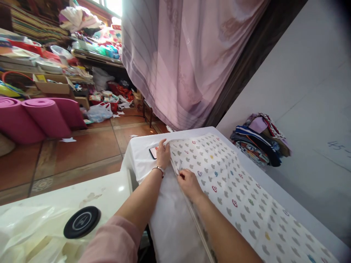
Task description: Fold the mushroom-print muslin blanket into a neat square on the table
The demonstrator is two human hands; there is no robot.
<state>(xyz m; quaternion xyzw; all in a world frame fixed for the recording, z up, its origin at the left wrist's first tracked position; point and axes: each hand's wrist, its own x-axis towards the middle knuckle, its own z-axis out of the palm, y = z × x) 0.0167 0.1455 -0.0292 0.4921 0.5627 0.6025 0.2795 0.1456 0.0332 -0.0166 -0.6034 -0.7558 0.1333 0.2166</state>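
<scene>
A white cloth printed with grey cloud-like shapes and small coloured motifs [219,171] lies over a white-covered table [167,219]. My left hand [163,155], with a bracelet at the wrist, is closed at the cloth's far left corner, fingertips on its edge. Nearer to me, my right hand [189,184] pinches the long left edge of the same cloth between thumb and fingers. A phone [153,152] lies flat just left of my left hand, which partly covers it. The near part of the cloth's edge runs under my right forearm.
At lower left, a white tabletop [109,190] bears a round black disc [82,221] and clear plastic. Pink rolled mats [41,117] and cluttered shelves stand farther left. A pink curtain [189,58] hangs behind the table. Folded clothes [259,140] are piled by the right wall.
</scene>
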